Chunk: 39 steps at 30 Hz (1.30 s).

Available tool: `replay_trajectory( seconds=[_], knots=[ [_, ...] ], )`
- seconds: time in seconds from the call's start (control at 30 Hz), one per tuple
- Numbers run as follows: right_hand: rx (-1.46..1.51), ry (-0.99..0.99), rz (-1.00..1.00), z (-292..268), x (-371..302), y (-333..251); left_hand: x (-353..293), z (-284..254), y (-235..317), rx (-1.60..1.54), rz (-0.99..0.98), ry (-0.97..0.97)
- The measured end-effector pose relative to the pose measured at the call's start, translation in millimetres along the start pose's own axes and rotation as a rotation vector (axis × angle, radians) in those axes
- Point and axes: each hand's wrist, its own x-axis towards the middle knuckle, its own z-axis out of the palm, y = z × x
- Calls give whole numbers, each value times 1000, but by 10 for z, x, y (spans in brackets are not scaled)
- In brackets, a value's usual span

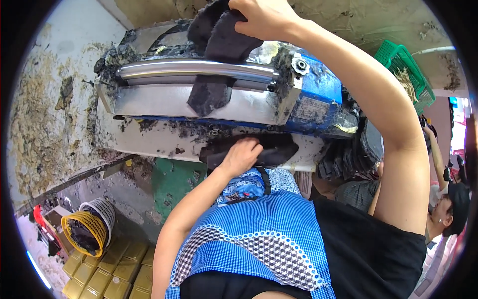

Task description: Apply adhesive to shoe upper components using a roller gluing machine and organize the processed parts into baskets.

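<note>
Raised over the far side of a roller machine [194, 102], my right hand [264, 19] is closed on the edge of a dark, fuzzy cut sheet piece [231, 40]. That piece hangs down behind the shiny metal roller [194, 69]. Another dark sheet end [211, 94] lies on the metal plate in front of the roller; whether both are one piece is hidden. Close to my body, my left hand [241, 157] has its fingers curled on dark cut pieces [279, 149] at the table's near edge.
Dark lint covers the machine and table [134, 142]. Stacked dark pieces [348, 154] stand at the right, below a green basket [406, 70]. Yellow and white baskets [82, 234] and gold boxes [107, 274] are at lower left. Another person [445, 214] is at far right.
</note>
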Motion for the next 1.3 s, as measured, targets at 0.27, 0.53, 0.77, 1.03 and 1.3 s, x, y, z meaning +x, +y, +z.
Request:
replay_trajectory(
  seconds=[0.27,0.53,0.77,1.03,1.3],
  knots=[
    [-190,52,-52,-471,207,32,-147,-1325,538,-396,-289,31],
    [37,140,-138,-729,597,585,-192,-1667,107,-406,-493,195],
    [-592,80,-40,-36,1009,775,138,-1614,-12,-421,-705,345],
    [389,-770,196,1060,175,420,-529,-1029,174,23,-230,353],
    [-2,-243,-43,353,-20,48,-9,180,-85,252,-117,157]
  ],
)
